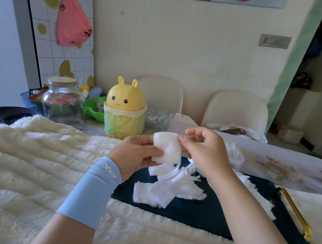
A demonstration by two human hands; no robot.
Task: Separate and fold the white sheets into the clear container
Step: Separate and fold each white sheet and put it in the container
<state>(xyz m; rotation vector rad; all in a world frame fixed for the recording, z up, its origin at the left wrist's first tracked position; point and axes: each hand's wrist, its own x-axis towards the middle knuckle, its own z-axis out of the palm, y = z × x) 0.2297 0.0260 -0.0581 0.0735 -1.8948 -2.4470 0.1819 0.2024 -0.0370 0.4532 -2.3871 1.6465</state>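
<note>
Readable text: one logo on the wrist sleeve

The light blue sleeve [91, 191] on the left forearm bears a pale logo near the wrist that reads roughly "XTP", though the letters are stylised and not fully certain. The pink bag [72, 22] hanging on the tiled board carries dark printed characters, too blurred to read. The red label inside the glass jar [63, 101] is likewise illegible.

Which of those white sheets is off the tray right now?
The white sheet pinched between both hands; the other sheets lie loose on the dark tray.
</note>
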